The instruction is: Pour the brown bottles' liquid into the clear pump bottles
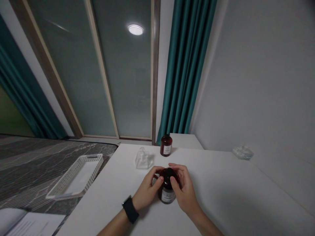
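Observation:
A dark brown bottle (167, 195) with a pale label and a black top stands upright on the white table (216, 193) in front of me. Around its upper left side curl the fingers of my left hand (149, 186), the thumb against the top. My right hand (184, 190) wraps the other side, its thumb also at the top. Both hands are closed on this bottle; some fingertips are hidden behind it. Farther back are a second brown bottle (166, 146) with a label and a clear glass bottle (142, 159).
Left of the table, lower down, lies a white perforated basket (66, 180). An open book (36, 224) is at the bottom left. Something clear and crumpled-looking (242, 152) rests by the wall at the right. A white surface (187, 141) adjoins the table's far edge.

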Demonstrator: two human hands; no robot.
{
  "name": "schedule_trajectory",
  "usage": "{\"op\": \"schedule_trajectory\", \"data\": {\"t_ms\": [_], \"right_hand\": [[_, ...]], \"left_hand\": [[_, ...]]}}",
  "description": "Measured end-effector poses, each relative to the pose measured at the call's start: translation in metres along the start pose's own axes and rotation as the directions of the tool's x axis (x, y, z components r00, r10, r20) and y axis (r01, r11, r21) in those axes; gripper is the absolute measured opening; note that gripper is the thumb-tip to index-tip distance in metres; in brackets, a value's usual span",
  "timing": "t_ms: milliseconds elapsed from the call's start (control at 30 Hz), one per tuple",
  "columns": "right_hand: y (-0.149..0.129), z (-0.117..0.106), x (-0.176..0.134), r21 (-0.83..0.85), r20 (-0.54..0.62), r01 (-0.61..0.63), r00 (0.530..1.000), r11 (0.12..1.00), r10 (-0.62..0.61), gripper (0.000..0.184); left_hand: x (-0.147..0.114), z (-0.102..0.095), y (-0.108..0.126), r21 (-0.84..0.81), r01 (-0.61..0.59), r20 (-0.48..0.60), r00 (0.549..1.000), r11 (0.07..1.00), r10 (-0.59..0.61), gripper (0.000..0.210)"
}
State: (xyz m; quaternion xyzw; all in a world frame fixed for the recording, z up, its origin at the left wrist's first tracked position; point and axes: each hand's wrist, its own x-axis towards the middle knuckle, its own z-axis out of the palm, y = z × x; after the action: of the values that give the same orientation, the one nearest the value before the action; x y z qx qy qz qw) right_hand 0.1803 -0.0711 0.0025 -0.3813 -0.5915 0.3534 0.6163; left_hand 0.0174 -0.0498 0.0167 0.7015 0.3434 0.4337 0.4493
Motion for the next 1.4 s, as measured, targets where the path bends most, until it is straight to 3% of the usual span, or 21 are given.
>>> {"op": "schedule_trajectory", "data": {"t_ms": [100, 267, 367, 467, 567, 633, 700, 900, 1167, 1400], "right_hand": [[-0.001, -0.003, 0.001, -0.014, 0.055, 0.025, 0.998, 1.0, -0.025, 0.018], [-0.004, 0.001, 0.002, 0.028, 0.05, -0.019, 0.999, 0.999, 0.018, 0.022], [-0.009, 0.003, 0.002, 0.121, 0.009, -0.03, 1.0, 0.992, 0.029, 0.025], [-0.01, -0.001, 0.005, 0.128, -0.101, 0.041, 0.994, 0.991, -0.028, 0.021], [0.003, -0.018, 0.015, -0.047, -0.268, 0.09, 0.958, 0.995, -0.099, 0.018], [0.019, -0.035, 0.023, -0.28, -0.296, 0.088, 0.939, 0.956, -0.173, 0.018], [0.037, -0.055, 0.03, -0.486, -0.261, 0.056, 0.943, 0.872, -0.206, 0.018], [0.075, -0.099, 0.041, -0.682, -0.088, 0.039, 0.987, 0.73, -0.135, 0.019], [0.089, -0.107, 0.044, -0.858, -0.01, 0.025, 0.998, 0.513, -0.064, 0.033], [0.094, -0.107, 0.044, -0.889, -0.027, 0.002, 0.998, 0.457, -0.056, 0.025]], "left_hand": [[0.0, 0.001, 0.0, -0.009, -0.01, 0.004, 1.0, 1.0, 0.01, 0.032], [-0.001, 0.001, 0.0, -0.013, -0.032, 0.007, 0.999, 0.999, 0.032, 0.032], [-0.001, 0.001, 0.0, 0.002, -0.03, 0.003, 1.0, 1.0, 0.03, 0.031], [0.0, 0.0, -0.002, 0.016, -0.025, -0.002, 1.0, 1.0, 0.025, 0.031], [0.0, 0.0, -0.004, 0.037, -0.01, -0.004, 1.0, 0.999, 0.01, 0.031], [0.0, 0.0, -0.005, 0.046, 0.005, -0.005, 1.0, 0.999, -0.005, 0.031], [0.0, 0.001, -0.005, 0.046, 0.024, -0.008, 1.0, 0.999, -0.024, 0.032], [0.001, 0.0, -0.001, 0.028, 0.055, 0.007, 0.998, 0.998, -0.055, 0.034], [0.002, -0.001, -0.002, 0.027, 0.053, 0.017, 0.998, 0.998, -0.053, 0.034], [0.001, -0.002, -0.001, 0.027, 0.042, 0.017, 0.999, 0.999, -0.042, 0.034]]}}
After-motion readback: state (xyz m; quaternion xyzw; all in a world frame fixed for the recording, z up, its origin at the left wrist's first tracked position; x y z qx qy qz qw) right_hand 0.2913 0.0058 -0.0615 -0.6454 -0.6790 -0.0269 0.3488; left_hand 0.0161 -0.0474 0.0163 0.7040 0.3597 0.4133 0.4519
